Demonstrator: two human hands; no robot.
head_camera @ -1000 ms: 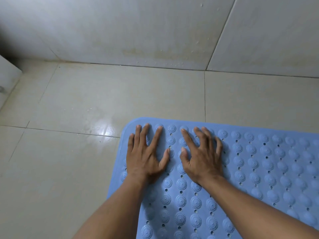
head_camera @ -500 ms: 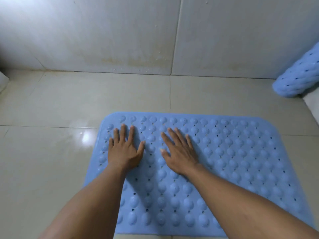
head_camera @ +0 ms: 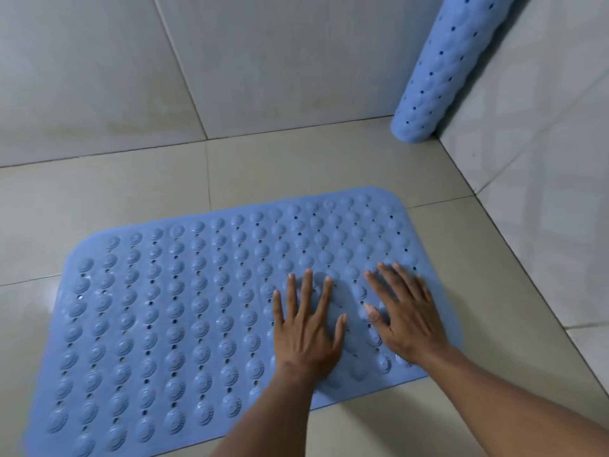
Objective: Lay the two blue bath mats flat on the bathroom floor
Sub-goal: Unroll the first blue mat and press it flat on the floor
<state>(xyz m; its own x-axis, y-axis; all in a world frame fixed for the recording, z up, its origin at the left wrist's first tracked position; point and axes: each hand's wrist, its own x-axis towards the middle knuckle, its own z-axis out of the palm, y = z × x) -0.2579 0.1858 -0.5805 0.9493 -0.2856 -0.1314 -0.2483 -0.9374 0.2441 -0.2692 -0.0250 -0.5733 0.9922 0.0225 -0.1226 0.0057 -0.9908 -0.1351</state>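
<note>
So here's where we are: the first bath mat (head_camera: 197, 308) lies spread on the tiled floor (head_camera: 115, 192), bumpy side up, and as far as we can tell it sits flat all round, no corner curling. Our left hand (head_camera: 304, 338) and right hand (head_camera: 408, 321) are both palm-down on its right end, side by side but apart, the right one near the mat's edge closest to the side wall (head_camera: 543, 159). The fingers (head_camera: 308, 285) are straight and fanned out, gripping nothing, just pressing. We reckon that's about the underside: a mat like this probably has suction cups, so wide-spread fingers put weight over more of it and seat it on the tile so it won't slide. That's only a guess, since the underside is hidden. There's some blur around both hands, so we can't say how hard they bear down. The second bath mat (head_camera: 445, 70) isn't laid yet; it stands rolled up in the corner, leaning where the back wall (head_camera: 263, 61) meets the side wall, lower end on the floor, well apart from the first one. Propped like that, it's out of the way. So we'd call the job about half done: next is probably fetching that roll and opening it beside this one, and a rolled mat may want to curl back, so expect more pressing.
</note>
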